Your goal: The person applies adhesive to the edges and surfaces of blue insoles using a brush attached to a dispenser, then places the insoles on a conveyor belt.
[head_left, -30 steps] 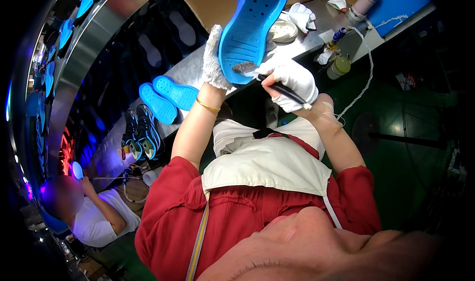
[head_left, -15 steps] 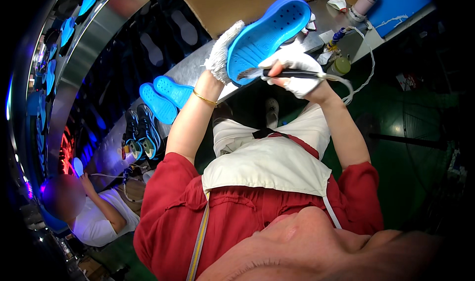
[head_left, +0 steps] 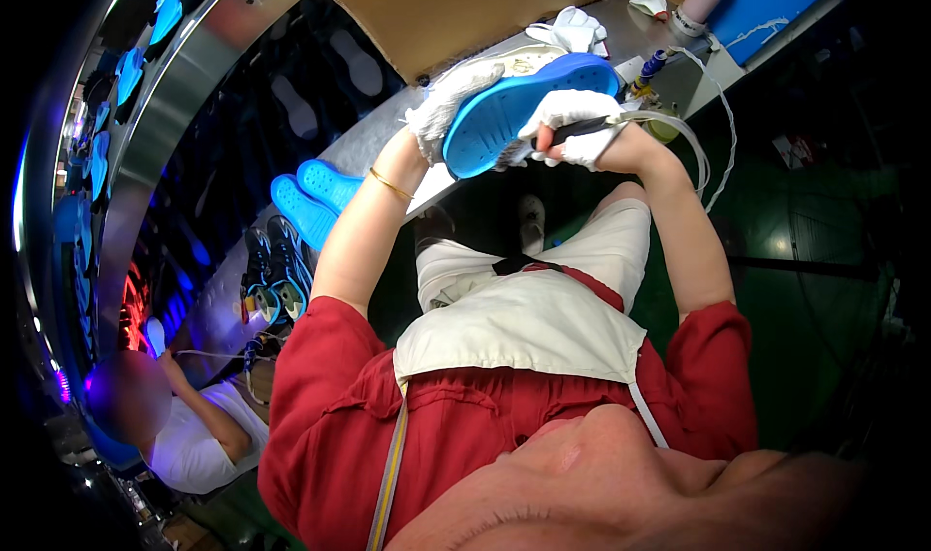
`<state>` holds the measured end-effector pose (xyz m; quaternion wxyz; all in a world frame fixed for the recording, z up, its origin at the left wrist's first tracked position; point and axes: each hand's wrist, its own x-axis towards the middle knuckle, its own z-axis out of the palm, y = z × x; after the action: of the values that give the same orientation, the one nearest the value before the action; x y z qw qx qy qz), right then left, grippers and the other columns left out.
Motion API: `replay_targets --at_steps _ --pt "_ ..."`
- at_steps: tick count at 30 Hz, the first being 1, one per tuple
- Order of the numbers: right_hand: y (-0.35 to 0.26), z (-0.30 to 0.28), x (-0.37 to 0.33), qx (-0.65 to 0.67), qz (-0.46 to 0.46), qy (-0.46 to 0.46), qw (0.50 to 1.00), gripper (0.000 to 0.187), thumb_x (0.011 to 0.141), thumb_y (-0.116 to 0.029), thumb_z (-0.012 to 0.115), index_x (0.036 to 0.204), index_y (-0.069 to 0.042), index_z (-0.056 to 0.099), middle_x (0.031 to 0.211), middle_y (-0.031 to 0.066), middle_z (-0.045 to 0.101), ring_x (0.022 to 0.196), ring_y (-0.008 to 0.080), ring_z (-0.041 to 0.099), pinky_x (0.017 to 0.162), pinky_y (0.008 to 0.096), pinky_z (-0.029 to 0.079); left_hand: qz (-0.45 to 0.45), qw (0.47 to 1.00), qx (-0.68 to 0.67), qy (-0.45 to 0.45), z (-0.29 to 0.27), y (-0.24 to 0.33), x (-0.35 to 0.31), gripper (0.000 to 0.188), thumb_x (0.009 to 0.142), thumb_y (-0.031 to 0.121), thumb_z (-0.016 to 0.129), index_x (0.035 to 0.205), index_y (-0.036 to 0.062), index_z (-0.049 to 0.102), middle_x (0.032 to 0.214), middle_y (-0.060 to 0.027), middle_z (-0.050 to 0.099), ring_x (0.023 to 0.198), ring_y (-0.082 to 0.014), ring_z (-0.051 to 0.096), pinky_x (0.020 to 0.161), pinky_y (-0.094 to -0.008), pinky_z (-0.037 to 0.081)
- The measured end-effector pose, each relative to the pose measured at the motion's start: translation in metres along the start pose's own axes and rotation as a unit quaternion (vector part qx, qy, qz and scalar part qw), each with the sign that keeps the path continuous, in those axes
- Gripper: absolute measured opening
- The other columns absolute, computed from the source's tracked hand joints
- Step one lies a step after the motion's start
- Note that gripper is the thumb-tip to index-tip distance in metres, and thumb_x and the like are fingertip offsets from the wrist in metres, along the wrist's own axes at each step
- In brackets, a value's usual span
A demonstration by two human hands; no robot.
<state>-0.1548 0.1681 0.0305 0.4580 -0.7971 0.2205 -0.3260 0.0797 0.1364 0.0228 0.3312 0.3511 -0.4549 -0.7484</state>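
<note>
A bright blue shoe sole (head_left: 485,124) is tilted in front of me above the bench edge. My left hand (head_left: 451,105), in a white knitted glove, grips its left side. My right hand (head_left: 577,124), in a white glove with some fingertips bare, closes round the dark handle of a brush (head_left: 510,153). The bristles are at the sole's near edge; whether they touch it I cannot tell. A clear tube (head_left: 693,139) trails from the handle. Behind the sole lie a cream-coloured item (head_left: 527,60), partly hidden, and white gloves (head_left: 574,31).
On the metal bench (head_left: 373,139), to the left, lie a pair of blue soles (head_left: 305,211) and dark sneakers (head_left: 276,270). A pinkish cylinder (head_left: 702,3) stands far right by a blue panel (head_left: 776,8). Cardboard (head_left: 485,8) rises behind. Another person (head_left: 208,435) works lower left, beside a metal-edged line (head_left: 184,95).
The sole has tipped and lowered, so its inside shows more obliquely. My right hand and the brush have shifted slightly right along its near edge. The gloves and cream item behind have come into view.
</note>
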Motion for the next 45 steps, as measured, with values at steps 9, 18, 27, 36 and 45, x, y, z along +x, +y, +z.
replay_targets --at_steps 9,18,27,36,45 --pt "-0.003 -0.008 0.001 0.112 0.1 0.147 0.978 0.008 0.08 -0.006 0.071 0.087 -0.003 0.068 0.075 0.0018 0.066 0.067 0.0078 0.061 0.062 0.0205 0.048 0.04 0.969 -0.235 -0.069 0.036 -0.025 -0.021 0.072 0.091 0.056 0.046 0.137 0.0023 0.037 0.124 -0.0241 0.053 0.099 -0.0409 0.061 0.086 -0.053 0.052" --pt "0.038 0.005 -0.002 -0.108 -0.147 0.311 0.933 0.015 0.081 0.007 0.064 0.092 -0.003 0.062 0.086 0.0038 0.063 0.075 0.0123 0.062 0.071 0.0253 0.05 0.079 0.951 -0.275 -0.115 0.014 -0.045 -0.017 0.072 0.09 0.054 0.047 0.141 0.0056 0.032 0.125 -0.0259 0.052 0.097 -0.0474 0.059 0.084 -0.0593 0.05" --pt "-0.013 0.012 0.003 -0.156 -0.194 0.26 0.933 0.015 0.075 0.009 0.065 0.082 -0.004 0.063 0.088 0.009 0.061 0.081 0.0201 0.06 0.075 0.0299 0.048 0.17 0.971 -0.169 -0.019 0.006 -0.036 -0.039 0.067 0.092 0.054 0.046 0.136 0.0037 0.04 0.123 -0.0196 0.055 0.102 -0.0339 0.061 0.087 -0.048 0.052" --pt "-0.037 0.007 -0.017 -0.152 -0.181 0.278 0.931 0.015 0.076 0.011 0.064 0.083 -0.002 0.059 0.099 0.015 0.06 0.08 0.0193 0.064 0.075 0.0294 0.051 0.272 0.943 -0.152 -0.12 0.019 0.105 -0.046 0.08 0.093 0.063 0.018 0.139 -0.0008 0.034 0.123 -0.0245 0.054 0.099 -0.0424 0.061 0.092 -0.0544 0.048" --pt "-0.029 0.009 -0.025 0.013 -0.141 0.302 0.943 0.018 0.076 0.011 0.064 0.086 -0.002 0.056 0.099 0.0141 0.061 0.08 0.0179 0.063 0.076 0.0291 0.052 0.322 0.685 0.515 0.402 0.019 0.258 -0.009 0.057 0.092 0.042 0.041 0.135 0.0044 0.04 0.128 -0.0147 0.05 0.115 -0.0327 0.05 0.096 -0.0483 0.041"
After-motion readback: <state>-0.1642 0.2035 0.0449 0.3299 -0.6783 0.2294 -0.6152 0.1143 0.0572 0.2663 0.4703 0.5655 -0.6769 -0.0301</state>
